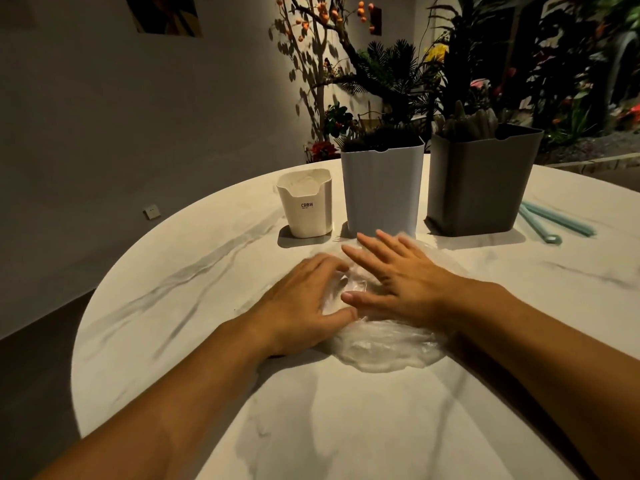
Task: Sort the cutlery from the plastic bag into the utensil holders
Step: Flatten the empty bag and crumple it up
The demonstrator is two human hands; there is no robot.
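A crumpled clear plastic bag (384, 348) lies on the round marble table (207, 306), just in front of me. My left hand (304, 299) rests on the bag's left side with its fingers curled over the plastic. My right hand (398, 282) lies flat on top of the bag, fingers straight and spread. What is inside the bag is hidden. Behind the bag stand three holders: a small white one marked CRBW (306, 204), a taller pale blue-grey one (381, 192) and a large dark grey one (481, 181).
Two pale teal utensils (550, 221) lie on the table to the right of the dark grey holder. Potted plants and branches stand beyond the table's far edge. The table edge curves away on the left above a dark floor.
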